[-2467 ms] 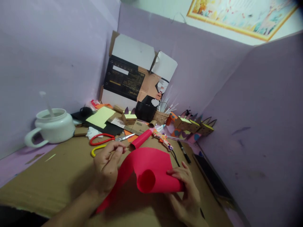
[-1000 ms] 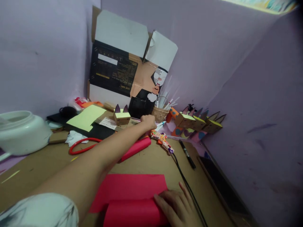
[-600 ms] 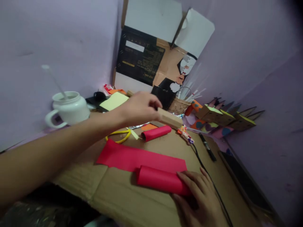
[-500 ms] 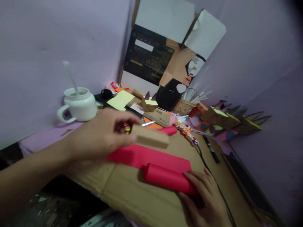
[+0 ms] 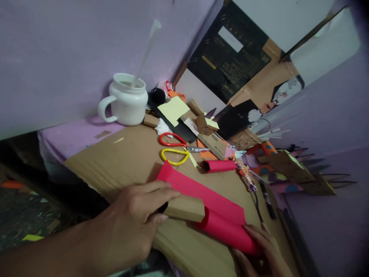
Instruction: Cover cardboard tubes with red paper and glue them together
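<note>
In the head view my left hand is closed on a brown cardboard tube, fingers above and thumb below. The tube's right end touches the open end of a rolled part of a red paper sheet. My right hand grips the other end of this roll, its fingertips bent over the top. Behind the roll, the rest of the sheet lies flat on a cardboard mat. Farther back are scissors with one red and one yellow handle, and a smaller red-covered tube.
A white mug with a straw stands at the back left. Pale yellow paper, a glue gun with a black cord and a black marker lie beyond my hands. An unfolded box leans against the wall.
My left hand has brought the cardboard tube down to the end of the red roll. The view has turned, and the scissors now show fully. My right hand still holds the roll.
</note>
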### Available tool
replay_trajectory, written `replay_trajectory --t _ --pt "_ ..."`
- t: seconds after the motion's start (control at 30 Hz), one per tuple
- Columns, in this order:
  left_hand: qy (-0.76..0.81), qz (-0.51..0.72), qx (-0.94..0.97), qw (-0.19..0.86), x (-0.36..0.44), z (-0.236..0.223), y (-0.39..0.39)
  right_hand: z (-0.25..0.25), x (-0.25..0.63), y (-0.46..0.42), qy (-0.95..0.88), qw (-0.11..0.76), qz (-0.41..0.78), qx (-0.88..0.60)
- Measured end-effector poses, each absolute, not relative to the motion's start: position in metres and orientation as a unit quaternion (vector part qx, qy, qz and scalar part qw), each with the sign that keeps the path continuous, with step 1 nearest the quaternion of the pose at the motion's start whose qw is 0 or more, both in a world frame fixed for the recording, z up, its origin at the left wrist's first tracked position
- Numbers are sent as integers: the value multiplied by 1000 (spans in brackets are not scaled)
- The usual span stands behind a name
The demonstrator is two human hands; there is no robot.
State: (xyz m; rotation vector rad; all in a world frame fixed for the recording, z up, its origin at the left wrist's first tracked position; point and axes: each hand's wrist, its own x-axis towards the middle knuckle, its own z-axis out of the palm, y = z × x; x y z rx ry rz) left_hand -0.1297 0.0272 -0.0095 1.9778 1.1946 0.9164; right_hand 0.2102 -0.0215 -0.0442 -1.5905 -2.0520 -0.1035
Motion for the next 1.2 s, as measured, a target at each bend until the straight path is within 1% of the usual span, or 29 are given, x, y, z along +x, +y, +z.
replay_trajectory --t 0.13,0.23,0.5,0.67,0.77,0.87,1.0,1.2 --pt "417 359 789 274 -126 -11 22 -45 212 -20 -764 270 -41 -585" --pt "415 364 790 268 -125 -13 19 -44 211 -19 -767 271 -43 -580" --pt "431 325 752 378 -127 -7 29 -41 205 -19 -765 287 -37 -575" --pt "422 307 759 390 -129 -1 34 -40 206 -18 -779 273 -45 -563" --pt "438 270 755 407 -129 4 38 -40 207 -17 -778 274 -42 -563" --pt "467 227 722 457 -128 8 44 -41 208 -17 -792 267 -52 -547" --pt "502 227 649 525 -127 7 49 -41 210 -16 -800 270 -65 -532" --pt "520 173 665 507 -126 6 57 -39 210 -15 -803 265 -70 -529"
